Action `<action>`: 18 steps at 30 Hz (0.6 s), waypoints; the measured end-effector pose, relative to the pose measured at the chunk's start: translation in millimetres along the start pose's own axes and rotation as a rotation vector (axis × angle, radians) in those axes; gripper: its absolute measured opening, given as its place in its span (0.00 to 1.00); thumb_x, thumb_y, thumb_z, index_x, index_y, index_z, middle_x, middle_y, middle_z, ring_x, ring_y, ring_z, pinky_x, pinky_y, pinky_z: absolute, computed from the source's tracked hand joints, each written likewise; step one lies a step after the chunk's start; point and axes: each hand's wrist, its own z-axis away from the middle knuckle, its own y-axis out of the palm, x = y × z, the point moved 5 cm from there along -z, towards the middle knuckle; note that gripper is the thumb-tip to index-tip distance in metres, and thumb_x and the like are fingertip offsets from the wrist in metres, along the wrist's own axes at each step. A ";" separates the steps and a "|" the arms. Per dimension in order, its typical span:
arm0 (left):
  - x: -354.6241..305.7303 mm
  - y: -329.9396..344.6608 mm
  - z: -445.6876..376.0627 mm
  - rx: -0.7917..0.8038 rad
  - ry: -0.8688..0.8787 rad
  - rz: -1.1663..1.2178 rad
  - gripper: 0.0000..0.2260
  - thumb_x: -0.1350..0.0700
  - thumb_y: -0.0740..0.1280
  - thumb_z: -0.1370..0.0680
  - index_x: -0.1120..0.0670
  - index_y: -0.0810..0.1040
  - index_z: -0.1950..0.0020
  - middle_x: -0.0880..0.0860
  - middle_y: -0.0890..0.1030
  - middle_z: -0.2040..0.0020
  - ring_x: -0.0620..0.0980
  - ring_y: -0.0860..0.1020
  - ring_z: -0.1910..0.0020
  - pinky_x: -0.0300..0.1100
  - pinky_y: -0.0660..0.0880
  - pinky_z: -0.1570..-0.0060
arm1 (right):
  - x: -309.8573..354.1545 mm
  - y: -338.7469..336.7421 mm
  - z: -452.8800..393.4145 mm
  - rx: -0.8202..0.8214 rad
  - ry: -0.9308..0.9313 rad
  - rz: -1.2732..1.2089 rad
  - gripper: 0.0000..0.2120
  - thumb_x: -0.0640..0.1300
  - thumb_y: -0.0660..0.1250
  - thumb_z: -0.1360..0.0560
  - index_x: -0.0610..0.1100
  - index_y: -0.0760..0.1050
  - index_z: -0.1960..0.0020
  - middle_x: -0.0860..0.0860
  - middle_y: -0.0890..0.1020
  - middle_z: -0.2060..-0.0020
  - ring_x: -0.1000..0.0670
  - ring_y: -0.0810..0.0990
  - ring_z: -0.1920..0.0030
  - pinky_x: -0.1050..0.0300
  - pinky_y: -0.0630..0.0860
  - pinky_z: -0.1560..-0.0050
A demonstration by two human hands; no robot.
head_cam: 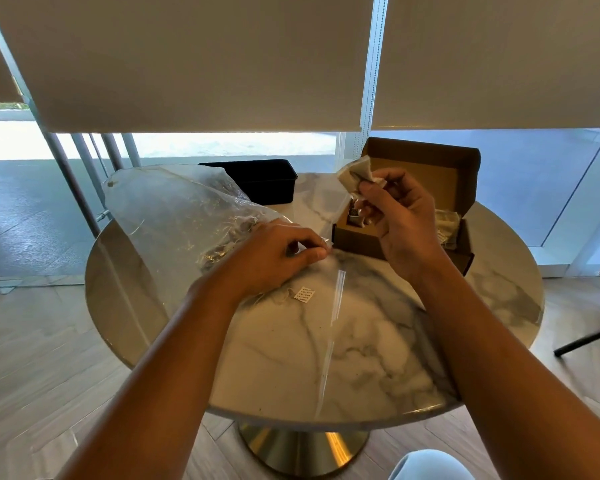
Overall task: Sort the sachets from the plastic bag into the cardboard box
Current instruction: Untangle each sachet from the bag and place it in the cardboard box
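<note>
One round marble table [378, 341] stands before half-lowered window blinds [194, 64].

Both bare forearms reach forward; the left hand [274, 252] pinches thumb to fingertips, while the right hand [400, 216], raised higher, curls its fingers.

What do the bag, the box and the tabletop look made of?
Bag: thin clear plastic film, glossy and crinkled, contents showing through. Box: brown matte cardboard, with folded flaps. Tabletop: polished marble or a marble-look slab, white with grey veins and window glare.
</note>
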 end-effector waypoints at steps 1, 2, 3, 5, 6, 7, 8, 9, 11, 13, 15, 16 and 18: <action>1.4 -1.7 0.2 -0.017 -0.001 0.012 0.08 0.46 0.69 0.21 0.43 0.84 0.44 0.42 0.81 0.52 0.40 0.77 0.53 0.34 0.74 0.54 | 0.6 -2.3 -1.0 -0.033 0.001 -0.037 0.06 0.35 0.69 0.21 0.43 0.79 0.45 0.49 0.86 0.53 0.49 0.84 0.57 0.55 0.80 0.55; 1.8 -3.7 0.3 -0.038 0.000 0.016 0.07 0.48 0.70 0.21 0.44 0.84 0.44 0.42 0.82 0.53 0.40 0.78 0.54 0.31 0.73 0.55 | 0.8 -4.4 -1.7 -0.062 0.002 -0.078 0.06 0.35 0.69 0.21 0.43 0.79 0.45 0.49 0.86 0.53 0.49 0.84 0.57 0.55 0.80 0.55; 1.3 -6.0 0.5 -0.067 0.004 0.015 0.07 0.50 0.72 0.22 0.45 0.85 0.45 0.42 0.83 0.53 0.39 0.79 0.54 0.28 0.72 0.55 | 0.7 -6.1 -2.2 -0.085 0.005 -0.113 0.06 0.35 0.69 0.21 0.42 0.79 0.45 0.49 0.86 0.53 0.49 0.83 0.57 0.55 0.80 0.54; -2.8 -11.9 0.7 -0.144 0.014 0.026 0.07 0.52 0.73 0.22 0.46 0.85 0.45 0.40 0.84 0.53 0.35 0.80 0.54 0.25 0.71 0.54 | -0.3 -7.9 -3.1 -0.108 0.007 -0.118 0.06 0.36 0.70 0.21 0.42 0.79 0.45 0.49 0.87 0.53 0.48 0.84 0.57 0.54 0.81 0.54; -5.7 -15.2 1.0 -0.191 0.019 0.047 0.07 0.52 0.73 0.23 0.46 0.85 0.46 0.39 0.84 0.53 0.34 0.80 0.53 0.24 0.72 0.53 | -1.4 -8.2 -3.6 -0.108 0.009 -0.086 0.07 0.36 0.71 0.21 0.42 0.78 0.44 0.49 0.86 0.52 0.48 0.84 0.57 0.54 0.81 0.54; -8.5 -18.6 1.6 -0.241 0.021 0.078 0.07 0.53 0.73 0.23 0.47 0.85 0.45 0.40 0.84 0.53 0.34 0.81 0.53 0.25 0.73 0.52 | -3.0 -7.6 -3.8 -0.097 0.016 -0.044 0.08 0.37 0.71 0.21 0.43 0.78 0.43 0.48 0.86 0.52 0.48 0.84 0.57 0.54 0.81 0.55; -10.6 -21.8 2.3 -0.288 0.018 0.120 0.07 0.54 0.73 0.23 0.49 0.85 0.45 0.41 0.84 0.53 0.35 0.82 0.53 0.26 0.75 0.51 | -5.5 -6.4 -3.6 -0.076 0.030 -0.003 0.10 0.37 0.71 0.21 0.43 0.77 0.42 0.47 0.86 0.50 0.47 0.84 0.57 0.54 0.81 0.55; -12.1 -24.7 3.0 -0.325 0.007 0.174 0.07 0.55 0.73 0.23 0.50 0.85 0.45 0.43 0.85 0.53 0.36 0.83 0.54 0.27 0.76 0.51 | -8.1 -4.2 -2.5 -0.048 0.050 0.032 0.12 0.37 0.71 0.21 0.42 0.76 0.40 0.46 0.85 0.48 0.47 0.85 0.57 0.54 0.81 0.55; -13.0 -28.5 4.1 -0.372 -0.021 0.291 0.07 0.57 0.73 0.23 0.53 0.84 0.46 0.46 0.86 0.54 0.40 0.85 0.56 0.32 0.79 0.51 | -13.2 0.6 0.5 0.021 0.087 0.109 0.15 0.36 0.71 0.21 0.41 0.74 0.36 0.45 0.84 0.46 0.47 0.86 0.56 0.54 0.83 0.52; -13.8 -29.8 4.7 -0.399 -0.026 0.342 0.07 0.58 0.74 0.24 0.55 0.83 0.46 0.48 0.86 0.55 0.43 0.85 0.56 0.38 0.81 0.50 | -17.8 6.6 4.0 0.110 0.119 0.220 0.15 0.35 0.70 0.21 0.40 0.75 0.36 0.44 0.83 0.46 0.46 0.87 0.54 0.53 0.84 0.50; -14.7 -30.3 5.1 -0.416 -0.021 0.328 0.08 0.57 0.75 0.25 0.55 0.83 0.46 0.47 0.86 0.53 0.43 0.85 0.53 0.40 0.81 0.48 | -22.9 13.5 7.6 0.199 0.169 0.283 0.13 0.35 0.69 0.21 0.40 0.76 0.37 0.42 0.82 0.46 0.44 0.87 0.52 0.50 0.85 0.48; -14.5 -30.4 5.1 -0.419 -0.021 0.326 0.09 0.56 0.75 0.25 0.54 0.83 0.46 0.47 0.86 0.53 0.43 0.85 0.52 0.41 0.81 0.47 | -24.7 16.3 8.9 0.235 0.186 0.297 0.11 0.34 0.69 0.21 0.40 0.76 0.39 0.42 0.82 0.46 0.44 0.87 0.53 0.51 0.85 0.49; -13.5 -30.8 4.7 -0.418 -0.026 0.344 0.10 0.56 0.76 0.25 0.54 0.83 0.46 0.48 0.86 0.52 0.45 0.85 0.51 0.45 0.82 0.46 | -27.4 21.3 11.2 0.284 0.210 0.303 0.10 0.34 0.69 0.20 0.41 0.77 0.41 0.41 0.82 0.47 0.46 0.87 0.55 0.56 0.84 0.53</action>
